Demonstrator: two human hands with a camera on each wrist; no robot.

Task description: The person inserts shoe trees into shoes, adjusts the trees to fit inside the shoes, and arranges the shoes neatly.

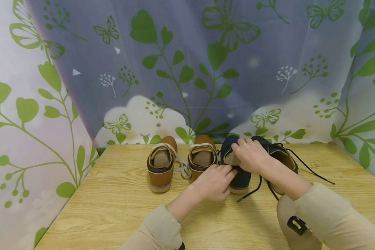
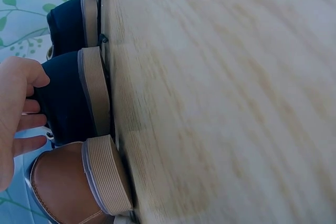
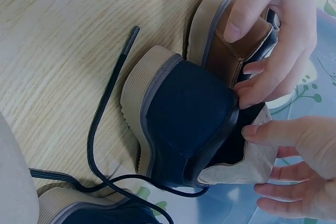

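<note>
A navy shoe (image 1: 240, 180) stands heel toward me, with a brown one on its left. My left hand (image 1: 214, 182) holds its heel edge; in the left wrist view the left hand's fingers (image 2: 35, 72) meet the back of the navy shoe (image 2: 68, 98). My right hand (image 1: 251, 154) reaches over its opening. Seen from the right wrist, the right thumb and fingers pinch a pale insole (image 3: 241, 169) that juts from the shoe's mouth, its other end hidden inside.
A brown shoe (image 1: 160, 180) with pale laces (image 1: 185, 170) stands far left, another brown shoe (image 1: 203, 147) beside the navy one. To the right is a second navy shoe (image 1: 284, 156) with loose black laces (image 1: 312, 170). A beige insole (image 1: 289, 215) lies partly under my right sleeve.
</note>
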